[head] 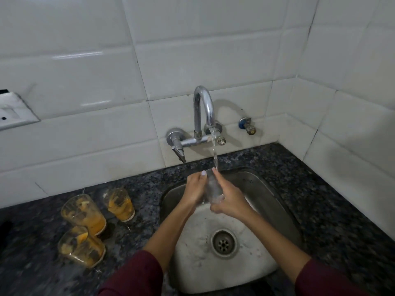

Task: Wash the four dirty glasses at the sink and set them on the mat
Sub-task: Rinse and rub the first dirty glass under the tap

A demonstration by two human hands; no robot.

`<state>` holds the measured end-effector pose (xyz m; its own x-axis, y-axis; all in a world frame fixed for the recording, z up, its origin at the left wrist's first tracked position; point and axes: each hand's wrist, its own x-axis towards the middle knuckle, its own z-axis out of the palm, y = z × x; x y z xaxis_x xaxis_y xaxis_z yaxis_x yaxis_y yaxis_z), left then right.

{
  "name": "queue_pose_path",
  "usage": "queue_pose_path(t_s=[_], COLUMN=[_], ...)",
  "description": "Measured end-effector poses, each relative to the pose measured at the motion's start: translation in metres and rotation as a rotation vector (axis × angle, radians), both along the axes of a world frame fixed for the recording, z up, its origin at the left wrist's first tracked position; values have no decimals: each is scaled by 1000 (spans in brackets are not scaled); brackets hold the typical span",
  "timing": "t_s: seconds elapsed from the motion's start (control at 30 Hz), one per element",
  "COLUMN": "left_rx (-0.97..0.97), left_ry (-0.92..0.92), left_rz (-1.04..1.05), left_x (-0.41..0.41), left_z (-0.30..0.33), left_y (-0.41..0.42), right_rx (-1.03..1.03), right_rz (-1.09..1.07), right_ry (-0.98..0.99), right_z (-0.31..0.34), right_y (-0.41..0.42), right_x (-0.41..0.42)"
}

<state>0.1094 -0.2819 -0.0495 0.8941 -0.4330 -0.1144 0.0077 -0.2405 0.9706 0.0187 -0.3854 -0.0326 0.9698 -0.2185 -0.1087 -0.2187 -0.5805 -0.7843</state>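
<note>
Both hands (210, 194) hold blurry clear glass (212, 190), prob. under tap (204, 112) stream.

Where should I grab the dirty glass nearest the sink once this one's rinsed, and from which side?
Take the glass nearest the sink around its mid-wall from the sink side. It stands upright, apart from the other two dirty glasses, and that side faces bare counter. Both hands now hold the clear glass.
</note>
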Motion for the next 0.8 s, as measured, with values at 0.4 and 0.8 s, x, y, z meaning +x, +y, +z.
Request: queue_pose_path(t_s=[0.4,0.8], left_rx=[-464,-257], left_ry=[163,102], left_rz=[-133,-183], left_x=[4,5], left_z=[17,25], left_y=[19,19], right_rx=[871,21], right_rz=[171,154], right_ry=[104,37], right_z=[19,20], right_y=[-28,-23], right_x=[-1,4])
